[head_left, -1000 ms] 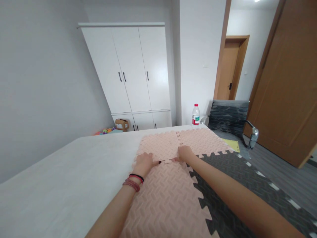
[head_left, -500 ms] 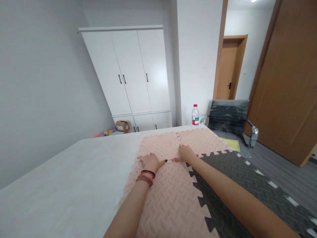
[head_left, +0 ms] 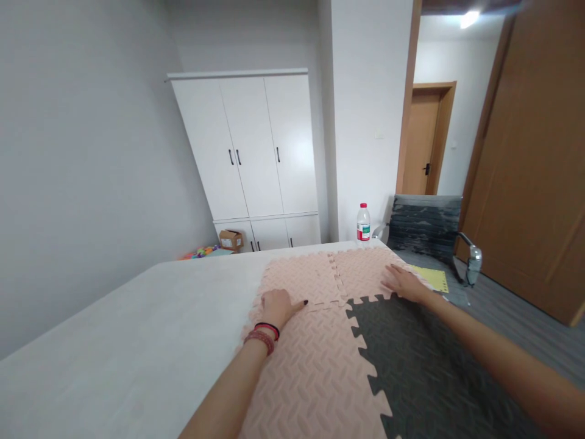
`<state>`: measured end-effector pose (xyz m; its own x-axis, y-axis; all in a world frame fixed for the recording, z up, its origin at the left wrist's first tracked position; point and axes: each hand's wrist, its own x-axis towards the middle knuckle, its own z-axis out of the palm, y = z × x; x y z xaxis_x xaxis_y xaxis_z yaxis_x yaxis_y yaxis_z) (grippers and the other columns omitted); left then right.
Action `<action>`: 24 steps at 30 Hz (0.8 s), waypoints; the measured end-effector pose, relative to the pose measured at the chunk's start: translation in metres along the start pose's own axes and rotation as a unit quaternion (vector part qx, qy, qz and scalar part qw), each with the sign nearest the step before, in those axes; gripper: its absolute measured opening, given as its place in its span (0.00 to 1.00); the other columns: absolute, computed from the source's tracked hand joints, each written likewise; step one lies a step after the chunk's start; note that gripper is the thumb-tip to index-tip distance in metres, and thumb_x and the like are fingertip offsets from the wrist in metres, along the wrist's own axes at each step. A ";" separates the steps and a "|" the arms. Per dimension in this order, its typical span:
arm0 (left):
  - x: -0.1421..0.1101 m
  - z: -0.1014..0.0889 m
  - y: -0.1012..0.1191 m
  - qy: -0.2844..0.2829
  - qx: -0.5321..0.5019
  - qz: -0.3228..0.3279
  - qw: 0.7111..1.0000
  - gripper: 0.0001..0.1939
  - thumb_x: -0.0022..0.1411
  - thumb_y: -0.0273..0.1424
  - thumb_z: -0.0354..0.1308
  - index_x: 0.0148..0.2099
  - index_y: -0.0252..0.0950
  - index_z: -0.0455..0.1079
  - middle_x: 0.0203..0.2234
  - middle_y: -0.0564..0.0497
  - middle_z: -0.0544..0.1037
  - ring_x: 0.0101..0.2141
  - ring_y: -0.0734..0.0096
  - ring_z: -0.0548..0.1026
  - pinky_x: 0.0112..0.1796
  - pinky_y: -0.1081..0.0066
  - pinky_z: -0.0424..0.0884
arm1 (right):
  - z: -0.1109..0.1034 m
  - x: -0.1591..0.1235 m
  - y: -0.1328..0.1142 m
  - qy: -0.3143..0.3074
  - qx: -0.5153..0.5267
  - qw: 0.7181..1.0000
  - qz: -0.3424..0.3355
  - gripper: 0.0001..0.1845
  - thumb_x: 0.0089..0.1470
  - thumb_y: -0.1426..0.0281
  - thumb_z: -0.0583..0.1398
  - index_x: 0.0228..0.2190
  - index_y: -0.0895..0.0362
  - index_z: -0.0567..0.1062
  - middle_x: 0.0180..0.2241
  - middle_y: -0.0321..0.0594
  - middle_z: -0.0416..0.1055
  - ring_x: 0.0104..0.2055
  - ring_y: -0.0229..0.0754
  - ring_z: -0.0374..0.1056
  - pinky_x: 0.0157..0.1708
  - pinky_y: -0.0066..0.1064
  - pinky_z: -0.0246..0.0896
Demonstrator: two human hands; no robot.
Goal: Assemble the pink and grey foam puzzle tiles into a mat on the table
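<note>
Interlocking foam mat tiles with jagged edges lie on the white table. A near pink tile (head_left: 315, 372) joins a far left pink tile (head_left: 297, 274) along a seam, and a far right pink tile (head_left: 363, 268) adjoins that one. Against the pink ones sits a dark grey tile (head_left: 415, 347). My left hand (head_left: 280, 306) presses on the pink foam at the left end of the seam, thumb stretched out to the right, its other fingers partly foreshortened. With fingers spread, my right hand (head_left: 404, 281) rests on the far right pink tile, near its border with the grey one.
A bottle with a red cap (head_left: 363, 224) stands at the table's back edge. Beyond the right side are a dark chair (head_left: 425, 222) and a yellow sheet (head_left: 432, 278). The white tabletop (head_left: 159, 341) extends left. A cardboard box (head_left: 231, 240) sits by the white cabinet (head_left: 256, 146).
My right hand has moved right, from the seam where the tiles meet to the far right pink tile. My left hand stays near the seam's left end. The view has tilted up slightly.
</note>
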<state>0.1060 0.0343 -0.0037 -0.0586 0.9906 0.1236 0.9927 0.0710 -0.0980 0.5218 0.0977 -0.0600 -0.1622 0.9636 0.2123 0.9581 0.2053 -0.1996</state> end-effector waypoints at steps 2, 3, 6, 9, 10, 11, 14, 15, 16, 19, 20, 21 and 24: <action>0.011 -0.001 -0.012 -0.002 -0.009 -0.002 1.000 0.38 0.56 0.59 0.41 0.40 0.29 0.74 0.38 0.33 0.77 0.42 0.50 0.74 0.40 0.60 0.66 | -0.004 0.000 0.039 0.010 -0.002 0.999 0.044 0.38 0.55 0.57 0.50 0.60 0.67 0.55 0.61 0.58 0.53 0.62 0.52 0.52 0.59 0.42 0.47; 0.017 -0.001 -0.019 -0.001 -0.013 -0.007 1.000 0.36 0.58 0.57 0.41 0.40 0.30 0.74 0.39 0.34 0.77 0.42 0.51 0.74 0.40 0.61 0.67 | -0.006 0.000 0.054 0.012 -0.003 0.998 0.057 0.37 0.54 0.59 0.51 0.60 0.69 0.56 0.59 0.59 0.55 0.61 0.52 0.54 0.58 0.41 0.49; 0.034 0.004 -0.040 0.008 -0.019 -0.037 0.999 0.30 0.59 0.51 0.43 0.44 0.31 0.73 0.43 0.35 0.76 0.43 0.51 0.74 0.40 0.60 0.67 | -0.006 0.004 0.079 0.014 0.001 0.997 0.076 0.35 0.53 0.63 0.51 0.58 0.70 0.59 0.57 0.58 0.60 0.59 0.51 0.57 0.57 0.38 0.51; 0.048 0.015 -0.056 0.013 -0.028 -0.070 0.997 0.29 0.60 0.49 0.43 0.47 0.31 0.70 0.45 0.34 0.74 0.45 0.50 0.73 0.40 0.59 0.67 | 0.000 0.015 0.086 0.017 0.009 0.996 0.082 0.33 0.53 0.63 0.50 0.57 0.69 0.62 0.56 0.56 0.61 0.59 0.49 0.57 0.56 0.36 0.53; 0.053 0.020 -0.060 0.012 -0.033 -0.077 0.996 0.29 0.60 0.50 0.43 0.48 0.31 0.69 0.45 0.35 0.74 0.45 0.50 0.73 0.40 0.59 0.67 | 0.003 0.020 0.087 0.017 0.012 0.996 0.083 0.33 0.53 0.63 0.50 0.57 0.69 0.62 0.56 0.56 0.62 0.59 0.49 0.58 0.55 0.36 0.54; 0.057 0.024 -0.062 0.010 -0.038 -0.081 0.996 0.30 0.60 0.50 0.42 0.49 0.32 0.68 0.45 0.36 0.74 0.45 0.50 0.73 0.40 0.60 0.67 | 0.006 0.024 0.088 0.016 0.015 0.996 0.082 0.33 0.53 0.63 0.50 0.56 0.68 0.63 0.56 0.56 0.62 0.58 0.48 0.59 0.55 0.36 0.54; 0.069 0.036 -0.063 0.014 -0.044 -0.081 0.996 0.32 0.59 0.53 0.41 0.53 0.34 0.65 0.45 0.38 0.74 0.47 0.51 0.72 0.41 0.61 0.66 | 0.013 0.033 0.090 0.006 0.025 0.997 0.069 0.31 0.51 0.62 0.52 0.54 0.63 0.66 0.54 0.51 0.65 0.55 0.48 0.62 0.53 0.35 0.56; 0.073 0.039 -0.062 0.017 -0.042 -0.080 0.996 0.34 0.58 0.54 0.41 0.53 0.34 0.64 0.46 0.38 0.74 0.47 0.51 0.71 0.42 0.61 0.66 | 0.015 0.035 0.091 0.003 0.026 0.998 0.064 0.31 0.51 0.61 0.53 0.54 0.62 0.67 0.53 0.50 0.66 0.55 0.48 0.63 0.52 0.35 0.56; 0.076 0.042 -0.060 0.018 -0.039 -0.077 0.996 0.35 0.57 0.56 0.42 0.52 0.33 0.65 0.46 0.37 0.74 0.48 0.50 0.71 0.43 0.60 0.65 | 0.016 0.036 0.091 0.001 0.027 0.998 0.058 0.31 0.51 0.60 0.53 0.54 0.62 0.67 0.53 0.50 0.67 0.54 0.48 0.63 0.52 0.35 0.56; 0.083 0.047 -0.055 0.014 -0.027 -0.069 0.997 0.37 0.53 0.59 0.44 0.50 0.34 0.67 0.46 0.37 0.74 0.48 0.48 0.70 0.45 0.59 0.63 | 0.019 0.035 0.093 -0.001 0.027 0.999 0.038 0.31 0.53 0.58 0.50 0.54 0.62 0.67 0.52 0.50 0.67 0.53 0.47 0.64 0.53 0.34 0.54; 0.084 0.048 -0.054 0.012 -0.023 -0.067 0.997 0.37 0.53 0.59 0.44 0.51 0.34 0.66 0.46 0.37 0.73 0.48 0.48 0.70 0.46 0.59 0.62 | 0.020 0.035 0.093 0.000 0.026 0.999 0.031 0.30 0.54 0.58 0.50 0.53 0.62 0.67 0.52 0.49 0.67 0.53 0.47 0.63 0.54 0.33 0.53; 0.085 0.048 -0.054 0.010 -0.019 -0.065 0.998 0.37 0.53 0.59 0.45 0.52 0.35 0.66 0.46 0.37 0.73 0.48 0.48 0.69 0.46 0.59 0.62 | 0.022 0.034 0.092 0.001 0.025 0.999 0.027 0.30 0.55 0.58 0.49 0.53 0.62 0.67 0.53 0.49 0.66 0.54 0.46 0.62 0.55 0.33 0.52; 0.084 0.045 -0.052 0.007 -0.008 -0.061 0.998 0.35 0.54 0.58 0.45 0.52 0.37 0.65 0.47 0.38 0.73 0.48 0.48 0.69 0.46 0.58 0.62 | 0.025 0.029 0.089 0.010 0.022 0.999 0.023 0.29 0.57 0.59 0.47 0.54 0.62 0.65 0.54 0.49 0.64 0.56 0.45 0.59 0.56 0.33 0.49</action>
<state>0.0442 0.1190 -0.0329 -0.1769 0.9730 0.1480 0.9800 0.1881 -0.0652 0.5966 0.1485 -0.0952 -0.1138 0.9687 0.2205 0.9530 0.1691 -0.2513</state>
